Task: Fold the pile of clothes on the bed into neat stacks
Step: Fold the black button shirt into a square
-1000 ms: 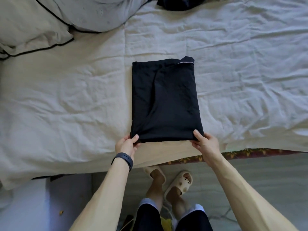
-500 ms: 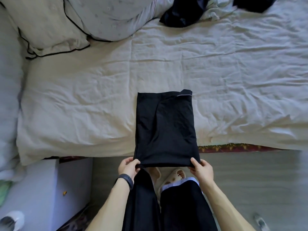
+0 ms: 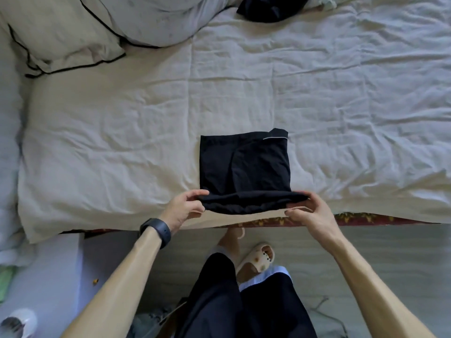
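- Head view: left hand (image 3: 185, 208) and right hand (image 3: 308, 211) each pinch one end of the near edge of the black garment (image 3: 244, 164), lifted off the sheet (image 3: 122, 142). Its far half lies flat near the bedside.
- Risk (my judgement): uneven lifting could skew the fold, or inner layers could slide apart.
- Sheet wrinkled and pale, pillows (image 3: 61, 32) and unfolded dark clothes (image 3: 268, 8) far back, grey floor (image 3: 366, 252) below.

Wrinkled pale sheet (image 3: 122, 142) on bed (image 3: 366, 219); pillows (image 3: 61, 32) top-left; grey floor (image 3: 378, 252).

Two hands (image 3: 185, 208) (image 3: 311, 213); one folded garment (image 3: 244, 167); one crumpled garment (image 3: 268, 8); two pillows (image 3: 61, 32) (image 3: 158, 18); one wristband (image 3: 157, 231).
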Motion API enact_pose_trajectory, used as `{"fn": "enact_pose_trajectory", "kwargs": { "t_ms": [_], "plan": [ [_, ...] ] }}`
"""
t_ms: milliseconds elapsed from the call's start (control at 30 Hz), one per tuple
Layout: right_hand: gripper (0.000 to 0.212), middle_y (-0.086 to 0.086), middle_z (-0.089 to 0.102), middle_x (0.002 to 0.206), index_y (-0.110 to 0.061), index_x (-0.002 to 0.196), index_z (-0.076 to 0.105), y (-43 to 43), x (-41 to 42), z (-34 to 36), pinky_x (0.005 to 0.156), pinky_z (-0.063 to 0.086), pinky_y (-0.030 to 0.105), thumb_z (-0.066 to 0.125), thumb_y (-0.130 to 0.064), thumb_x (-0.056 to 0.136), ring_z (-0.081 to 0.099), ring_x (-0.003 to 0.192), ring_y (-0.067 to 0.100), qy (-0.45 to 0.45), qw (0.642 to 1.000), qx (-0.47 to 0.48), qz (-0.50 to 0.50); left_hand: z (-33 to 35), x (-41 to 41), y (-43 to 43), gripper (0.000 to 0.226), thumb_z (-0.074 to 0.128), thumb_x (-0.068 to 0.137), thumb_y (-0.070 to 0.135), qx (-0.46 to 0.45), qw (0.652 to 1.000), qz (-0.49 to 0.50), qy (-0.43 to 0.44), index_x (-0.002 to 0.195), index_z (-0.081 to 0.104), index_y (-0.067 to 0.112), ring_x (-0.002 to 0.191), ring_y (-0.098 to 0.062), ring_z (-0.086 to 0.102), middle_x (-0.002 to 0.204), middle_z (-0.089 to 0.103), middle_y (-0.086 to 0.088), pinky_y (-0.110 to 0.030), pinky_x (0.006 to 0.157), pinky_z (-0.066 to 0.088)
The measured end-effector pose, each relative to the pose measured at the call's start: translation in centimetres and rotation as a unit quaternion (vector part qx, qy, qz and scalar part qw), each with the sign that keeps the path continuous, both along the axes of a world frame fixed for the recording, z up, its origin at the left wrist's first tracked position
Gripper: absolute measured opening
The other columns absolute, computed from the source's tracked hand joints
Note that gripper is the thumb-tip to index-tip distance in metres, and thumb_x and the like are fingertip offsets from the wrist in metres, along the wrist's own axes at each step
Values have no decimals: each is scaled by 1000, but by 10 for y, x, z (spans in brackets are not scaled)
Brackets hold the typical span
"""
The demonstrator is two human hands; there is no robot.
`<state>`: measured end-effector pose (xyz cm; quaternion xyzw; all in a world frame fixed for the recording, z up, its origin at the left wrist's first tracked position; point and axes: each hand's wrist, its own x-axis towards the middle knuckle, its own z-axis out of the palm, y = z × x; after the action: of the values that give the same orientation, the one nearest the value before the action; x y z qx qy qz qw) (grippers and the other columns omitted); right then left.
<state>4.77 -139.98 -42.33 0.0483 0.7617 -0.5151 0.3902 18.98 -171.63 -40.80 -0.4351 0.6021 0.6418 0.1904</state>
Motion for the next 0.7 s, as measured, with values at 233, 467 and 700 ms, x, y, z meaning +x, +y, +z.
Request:
{"fn": "enact_pose_trajectory", "kwargs": {
  "t_ms": [233, 467, 700],
  "plan": [
    [22, -4, 62, 105, -31, 105, 66, -57, -90, -35, 73, 45, 20, 58, -50, 99, 61, 91, 2, 126, 982, 132, 57, -44, -91, -56, 23, 66, 93, 42, -220, 965, -137, 34, 70, 67, 41, 67, 1, 61, 65, 65, 19, -14, 60, 42],
    [23, -1, 51, 113, -22, 109, 50, -115, -132, -86, 88, 38, 29, 46, -44, 105, 50, 100, 14, 178, 969, 172, 17, -102, -141, -51, 19, 42, 104, 43, -240, 970, 30, -2, 91, 54, 35, 81, -6, 60, 88, 64, 15, -24, 68, 44],
    [32, -14, 54, 83, -25, 107, 49, -135, -144, -110, 77, 36, 36, 35, -54, 106, 53, 77, 16, 140, 962, 228, -45, -119, -168, -53, 31, 34, 107, 37, -339, 938, -12, -73, 112, 45, 8, 69, -32, 49, 70, 49, 0, -36, 63, 36]
  ]
}}
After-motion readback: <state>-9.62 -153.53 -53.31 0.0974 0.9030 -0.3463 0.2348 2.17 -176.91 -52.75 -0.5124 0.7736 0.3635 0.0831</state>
